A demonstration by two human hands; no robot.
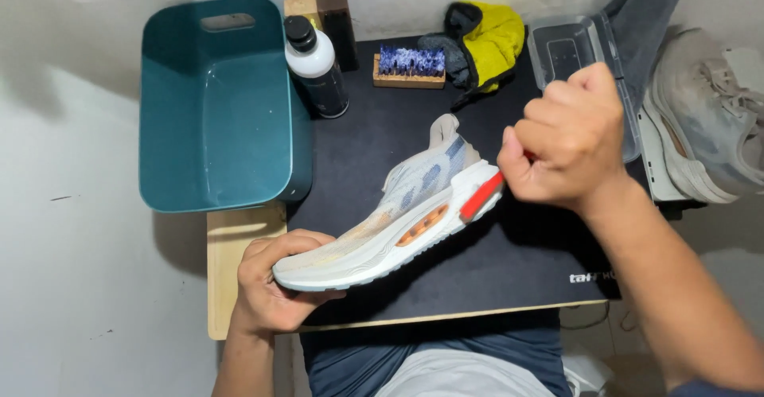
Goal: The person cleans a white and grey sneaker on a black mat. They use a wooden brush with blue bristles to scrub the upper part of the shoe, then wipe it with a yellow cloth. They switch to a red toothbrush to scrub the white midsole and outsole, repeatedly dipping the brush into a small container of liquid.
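My left hand (pixel 274 286) grips the toe of the pale running shoe (pixel 394 210), held mid-frame over the black mat (pixel 509 262). My right hand (pixel 567 136) is fisted around something, probably a red-handled brush (pixel 481 196), at the heel; I'd scrub lightly and hold the toe firmly.

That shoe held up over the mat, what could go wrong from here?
1. The left hand holds the shoe only at its toe, tilted in the air; a hard push from the right hand at the heel might twist it loose.
2. The bottle stands close behind; a wide swing could tip it.
3. The mat could catch any dirt that falls.
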